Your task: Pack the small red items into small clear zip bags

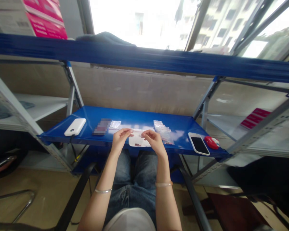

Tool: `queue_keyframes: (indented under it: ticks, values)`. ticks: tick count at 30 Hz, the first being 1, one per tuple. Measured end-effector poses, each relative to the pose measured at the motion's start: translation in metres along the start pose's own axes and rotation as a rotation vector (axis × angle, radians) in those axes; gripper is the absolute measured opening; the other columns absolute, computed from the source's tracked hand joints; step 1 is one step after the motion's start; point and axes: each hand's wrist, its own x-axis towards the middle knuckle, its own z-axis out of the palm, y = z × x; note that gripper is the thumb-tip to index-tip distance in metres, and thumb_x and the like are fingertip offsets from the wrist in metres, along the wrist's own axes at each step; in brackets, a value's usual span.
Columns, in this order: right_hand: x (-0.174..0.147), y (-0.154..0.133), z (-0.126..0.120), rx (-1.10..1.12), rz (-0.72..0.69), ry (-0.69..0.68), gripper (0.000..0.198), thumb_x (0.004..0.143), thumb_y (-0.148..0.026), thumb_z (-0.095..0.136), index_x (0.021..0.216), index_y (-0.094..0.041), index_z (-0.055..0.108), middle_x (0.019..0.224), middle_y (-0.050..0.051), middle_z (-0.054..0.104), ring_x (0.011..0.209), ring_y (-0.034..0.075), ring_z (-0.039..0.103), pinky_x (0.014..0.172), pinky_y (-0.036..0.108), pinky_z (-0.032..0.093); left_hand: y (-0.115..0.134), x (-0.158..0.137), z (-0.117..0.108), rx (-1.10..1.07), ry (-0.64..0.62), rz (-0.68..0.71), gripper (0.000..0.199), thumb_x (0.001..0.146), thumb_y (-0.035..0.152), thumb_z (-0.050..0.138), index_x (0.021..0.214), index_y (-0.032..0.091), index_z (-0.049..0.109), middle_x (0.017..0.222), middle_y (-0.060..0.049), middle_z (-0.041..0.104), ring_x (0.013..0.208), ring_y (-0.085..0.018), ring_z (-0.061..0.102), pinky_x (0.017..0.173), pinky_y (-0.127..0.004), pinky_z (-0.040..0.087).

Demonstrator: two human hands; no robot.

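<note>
Between my two hands, at the front of the blue shelf (pixel 142 117), is a small clear zip bag (pixel 136 138) with a few small dark reddish pieces at its bottom. My left hand (pixel 121 137) pinches the bag's upper left corner. On the other side, my right hand (pixel 154 139) grips its upper right corner, thumb against fingers. Several more clear bags (pixel 164 131) lie in an overlapping row just right of my right hand. Beyond my left hand lies another small clear bag (pixel 115 125), beside a blurred-out dark rectangle (pixel 102 126).
A white power bank (pixel 75 127) with a cable sits at the shelf's left. On the right are a white-edged phone (pixel 198 143) and a red-and-white object (pixel 212 142). An upper blue beam (pixel 144 59) crosses ahead, and metal posts stand at both sides.
</note>
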Motion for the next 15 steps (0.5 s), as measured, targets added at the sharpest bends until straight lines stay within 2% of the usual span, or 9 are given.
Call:
queue_keyframes:
  ticks: [4, 9, 15]
  values:
    - [-0.005, -0.007, -0.012, -0.046, 0.027, -0.026, 0.026, 0.073, -0.043, 0.065, 0.076, -0.018, 0.065, 0.069, 0.002, 0.065, 0.064, 0.014, 0.056, 0.061, 0.026, 0.042, 0.000, -0.002, 0.005, 0.053, -0.062, -0.022, 0.029, 0.064, 0.036, 0.075, 0.079, 0.012, 0.068, 0.075, -0.006, 0.073, 0.069, -0.019, 0.069, 0.072, -0.030, 0.051]
    - [-0.009, -0.007, -0.022, -0.093, 0.099, -0.079, 0.029, 0.073, -0.045, 0.065, 0.081, -0.016, 0.067, 0.069, 0.003, 0.067, 0.065, 0.014, 0.057, 0.062, 0.026, 0.041, 0.001, -0.005, 0.011, 0.138, -0.089, 0.014, 0.026, 0.066, 0.037, 0.072, 0.074, 0.013, 0.067, 0.067, -0.006, 0.071, 0.069, -0.019, 0.068, 0.072, -0.029, 0.050]
    - [-0.007, -0.002, -0.025, -0.070, 0.053, -0.051, 0.026, 0.073, -0.043, 0.067, 0.077, -0.017, 0.065, 0.067, 0.002, 0.065, 0.063, 0.014, 0.056, 0.061, 0.026, 0.040, -0.001, -0.006, 0.014, 0.121, -0.133, 0.008, 0.026, 0.066, 0.036, 0.073, 0.077, 0.014, 0.067, 0.071, -0.005, 0.072, 0.070, -0.019, 0.067, 0.072, -0.029, 0.049]
